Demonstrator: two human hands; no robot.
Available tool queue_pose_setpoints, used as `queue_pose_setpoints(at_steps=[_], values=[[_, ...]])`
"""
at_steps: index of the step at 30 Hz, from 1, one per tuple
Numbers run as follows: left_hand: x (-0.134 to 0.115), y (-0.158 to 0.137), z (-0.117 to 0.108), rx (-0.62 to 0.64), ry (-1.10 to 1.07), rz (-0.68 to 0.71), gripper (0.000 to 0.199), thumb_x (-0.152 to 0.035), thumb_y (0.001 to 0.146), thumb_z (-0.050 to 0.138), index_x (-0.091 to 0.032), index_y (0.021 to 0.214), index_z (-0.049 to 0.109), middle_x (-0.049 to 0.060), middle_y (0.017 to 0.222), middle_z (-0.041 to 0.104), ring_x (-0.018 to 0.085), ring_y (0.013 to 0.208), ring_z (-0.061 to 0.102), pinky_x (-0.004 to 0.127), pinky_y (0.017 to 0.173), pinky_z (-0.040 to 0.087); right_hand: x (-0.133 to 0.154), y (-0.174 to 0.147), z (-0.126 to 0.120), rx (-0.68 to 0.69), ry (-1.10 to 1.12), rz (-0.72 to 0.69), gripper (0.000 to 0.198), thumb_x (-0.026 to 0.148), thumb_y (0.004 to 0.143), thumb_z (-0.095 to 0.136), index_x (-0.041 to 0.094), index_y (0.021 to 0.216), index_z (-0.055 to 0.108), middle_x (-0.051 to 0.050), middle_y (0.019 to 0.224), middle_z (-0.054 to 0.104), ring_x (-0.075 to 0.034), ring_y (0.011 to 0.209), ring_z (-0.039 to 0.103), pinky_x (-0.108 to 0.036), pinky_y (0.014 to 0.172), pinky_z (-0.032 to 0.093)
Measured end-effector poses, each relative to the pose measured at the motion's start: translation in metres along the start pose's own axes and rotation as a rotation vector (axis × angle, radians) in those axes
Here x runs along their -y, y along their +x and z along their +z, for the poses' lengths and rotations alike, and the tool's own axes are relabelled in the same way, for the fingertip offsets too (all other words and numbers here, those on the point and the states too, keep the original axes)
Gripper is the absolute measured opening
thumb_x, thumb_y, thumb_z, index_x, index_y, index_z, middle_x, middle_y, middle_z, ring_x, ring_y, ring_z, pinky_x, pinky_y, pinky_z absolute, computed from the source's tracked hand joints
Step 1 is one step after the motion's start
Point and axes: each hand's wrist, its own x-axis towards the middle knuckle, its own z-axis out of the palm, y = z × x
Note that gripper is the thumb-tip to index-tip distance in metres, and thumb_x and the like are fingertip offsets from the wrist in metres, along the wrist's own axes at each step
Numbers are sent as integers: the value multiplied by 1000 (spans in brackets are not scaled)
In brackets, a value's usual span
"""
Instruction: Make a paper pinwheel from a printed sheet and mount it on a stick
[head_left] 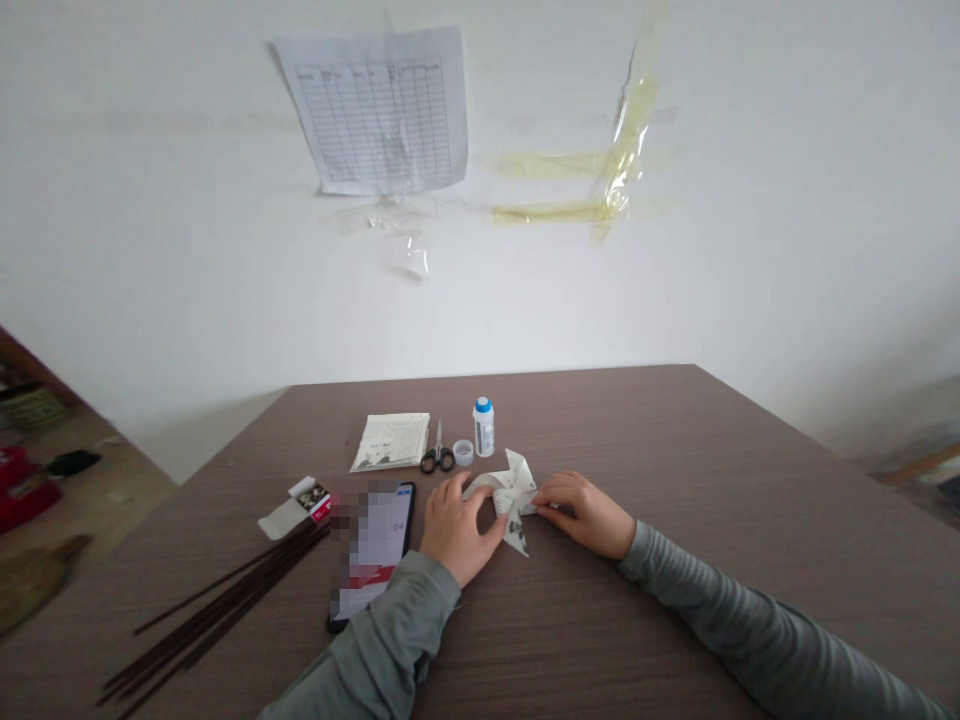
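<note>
A white printed paper pinwheel lies on the brown table, its pointed blades spread out. From the left, my left hand curls its fingers and thumb around the pinwheel's left blade. My right hand pinches the tip of the right-hand blade between thumb and fingers. Just beyond the pinwheel stands a white glue bottle with a blue cap. Beside the bottle are a small clear round container and black-handled scissors.
A stack of printed paper lies at the back left. Left of my forearm are a phone, an open small box and several thin dark sticks. The table meets a white wall, where a taped chart hangs.
</note>
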Motion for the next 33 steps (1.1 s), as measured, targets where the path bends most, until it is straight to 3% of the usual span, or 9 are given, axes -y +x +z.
queue_pose_setpoints(at_steps=[8, 12, 15, 21, 33], values=[[4, -3, 3, -10, -15, 30, 39, -42, 104, 99, -35, 142, 99, 15, 170, 86, 45, 163, 79, 69, 144, 63, 7, 1, 7, -123, 115, 217, 25, 39, 118, 80, 26, 132, 96, -8, 109, 99, -32, 108, 94, -52, 118, 75], [0, -2, 7, 26, -4, 17, 40, -44, 105, 98, -34, 144, 97, 14, 174, 84, 46, 167, 76, 70, 148, 58, 10, 2, 10, -167, 94, 261, 15, 41, 116, 84, 31, 115, 95, -8, 102, 97, -35, 103, 94, -54, 117, 76], [-3, -2, 8, 34, 4, 1, 42, -43, 103, 100, -35, 144, 95, 13, 173, 84, 46, 166, 75, 69, 150, 56, 8, 2, 13, -175, 35, 220, 16, 39, 118, 84, 35, 108, 96, -10, 105, 98, -37, 106, 94, -55, 118, 75], [-7, -3, 6, 34, -27, 7, 46, -42, 99, 101, -32, 143, 93, 18, 172, 83, 50, 165, 74, 74, 148, 55, -2, -3, 19, -182, -140, 60, 27, 34, 126, 75, 32, 117, 100, -9, 111, 99, -34, 102, 94, -58, 120, 72], [-6, -2, 7, 30, -39, 8, 48, -41, 96, 105, -32, 141, 92, 16, 170, 82, 49, 164, 75, 72, 148, 56, 2, -8, 19, -186, -276, -42, 23, 23, 115, 83, 32, 126, 101, -6, 113, 99, -30, 104, 95, -57, 128, 69]])
